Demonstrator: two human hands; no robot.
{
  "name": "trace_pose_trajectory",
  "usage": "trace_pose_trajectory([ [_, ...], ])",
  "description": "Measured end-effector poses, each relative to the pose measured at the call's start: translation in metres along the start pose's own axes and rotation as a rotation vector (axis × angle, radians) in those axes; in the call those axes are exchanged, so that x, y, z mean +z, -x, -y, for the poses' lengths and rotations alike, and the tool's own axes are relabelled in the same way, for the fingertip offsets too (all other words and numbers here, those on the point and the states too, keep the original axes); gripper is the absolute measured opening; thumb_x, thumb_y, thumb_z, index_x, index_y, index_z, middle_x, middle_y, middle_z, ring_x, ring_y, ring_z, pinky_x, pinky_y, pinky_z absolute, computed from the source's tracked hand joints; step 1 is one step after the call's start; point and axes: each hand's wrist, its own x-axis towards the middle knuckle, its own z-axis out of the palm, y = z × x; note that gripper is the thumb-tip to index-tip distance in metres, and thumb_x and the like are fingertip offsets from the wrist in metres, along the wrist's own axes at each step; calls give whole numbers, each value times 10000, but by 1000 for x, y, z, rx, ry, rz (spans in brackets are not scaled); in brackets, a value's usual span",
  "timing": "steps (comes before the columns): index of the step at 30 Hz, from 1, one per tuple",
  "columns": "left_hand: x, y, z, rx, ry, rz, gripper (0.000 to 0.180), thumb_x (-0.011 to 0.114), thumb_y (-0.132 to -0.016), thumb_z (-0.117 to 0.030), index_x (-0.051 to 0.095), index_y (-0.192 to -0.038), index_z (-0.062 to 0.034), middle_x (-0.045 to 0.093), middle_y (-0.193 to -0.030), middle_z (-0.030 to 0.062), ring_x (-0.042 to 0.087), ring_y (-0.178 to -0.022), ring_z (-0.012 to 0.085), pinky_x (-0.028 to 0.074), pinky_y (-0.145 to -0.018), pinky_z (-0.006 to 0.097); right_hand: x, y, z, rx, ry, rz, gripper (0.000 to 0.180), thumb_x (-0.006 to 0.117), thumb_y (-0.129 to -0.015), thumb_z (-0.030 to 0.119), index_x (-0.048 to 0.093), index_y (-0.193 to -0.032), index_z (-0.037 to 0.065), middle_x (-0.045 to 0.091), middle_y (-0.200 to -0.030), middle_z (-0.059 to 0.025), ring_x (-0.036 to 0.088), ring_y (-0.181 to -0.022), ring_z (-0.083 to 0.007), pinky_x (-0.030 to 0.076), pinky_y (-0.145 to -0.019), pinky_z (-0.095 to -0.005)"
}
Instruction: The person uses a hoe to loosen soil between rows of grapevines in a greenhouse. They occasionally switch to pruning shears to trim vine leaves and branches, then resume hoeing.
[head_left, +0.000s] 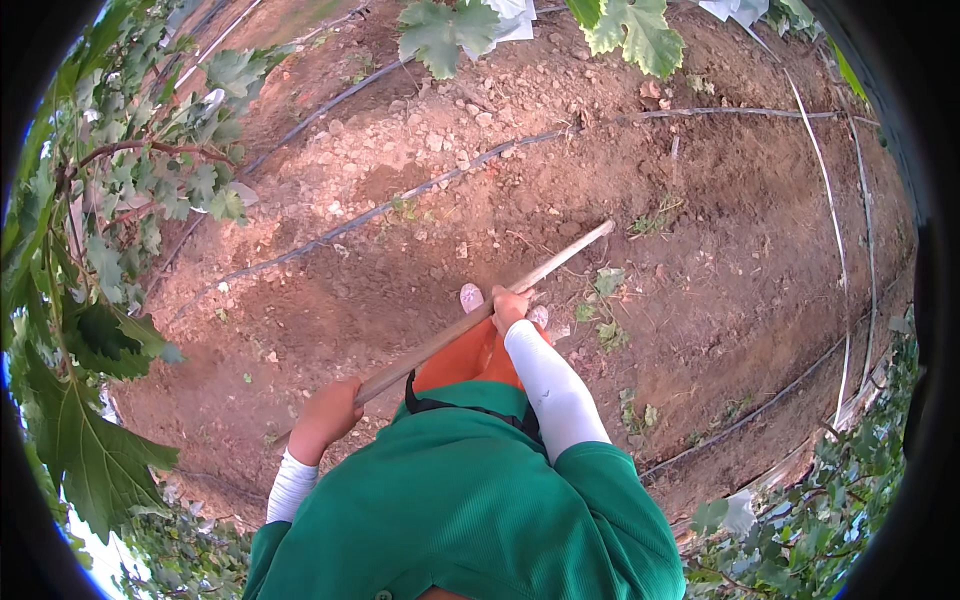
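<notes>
Left hand is curled out to the side; right hand, also curled, reaches farther forward.

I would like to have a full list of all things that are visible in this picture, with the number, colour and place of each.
Wooden pole: 1, pale brown, slanting across in front of the body, in both hands
Soil: one stretch, brown, all around
Stones: many, pale, mostly upper middle
Dark hoses: at least 3, upper half and lower right
Pale lines: 2, whitish and grey, right
Weeds: several, green, on the soil
Vine leaves: many, green, left, top, lower right
White pieces: several, top and lower right; material unclear
Shoes: 2, pale pink, centre
Trousers: 1 pair, orange, centre
Shirt: 1, green, bottom
Sleeves: 2, white, forearms
Left hand: 1, around the pole's lower part
Right hand: 1, around it higher up
</notes>
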Motion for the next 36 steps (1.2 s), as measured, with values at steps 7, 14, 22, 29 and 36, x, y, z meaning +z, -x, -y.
trace_pose_trajectory([
  [7,-51,60,18,-167,-15,11,254,681,-726,-119,569,-943,-50,614,-836,204,601,-861,398,473,-727,476,24,113,19,118,-92,238,1115,719,-717,191,-75,-1496,272,365,-1413,-139,534,-1094,-321,530,-760,-496],
  [14,-74,87,46,-113,23,-3,212,669,-720,-110,563,-888,-36,605,-797,211,589,-784,408,451,-673,477,33,152,22,91,-242,305,974,723,-704,72,95,-1413,302,444,-1242,-91,519,-1023,-302,497,-694,-546],
  [22,26,-15,28,158,248,52,211,656,-735,-108,553,-892,-12,609,-820,232,589,-819,432,466,-710,478,-45,-20,9,-267,-36,-112,1022,725,-718,95,48,-1479,178,549,-1137,-140,594,-857,-258,525,-620,-442],
  [29,16,-30,36,203,93,36,223,652,-748,-111,565,-934,-23,619,-833,226,596,-843,424,473,-723,495,-26,-40,-36,-100,-132,-100,1075,716,-715,136,-21,-1498,160,565,-1132,-156,606,-816,-252,528,-629,-427],
  [36,-71,48,102,-60,-151,82,246,680,-728,-133,568,-926,-37,623,-822,211,604,-821,407,482,-704,484,84,113,-61,329,-482,408,812,676,-749,128,165,-1367,257,409,-1329,-76,483,-1117,-302,440,-831,-600],
])
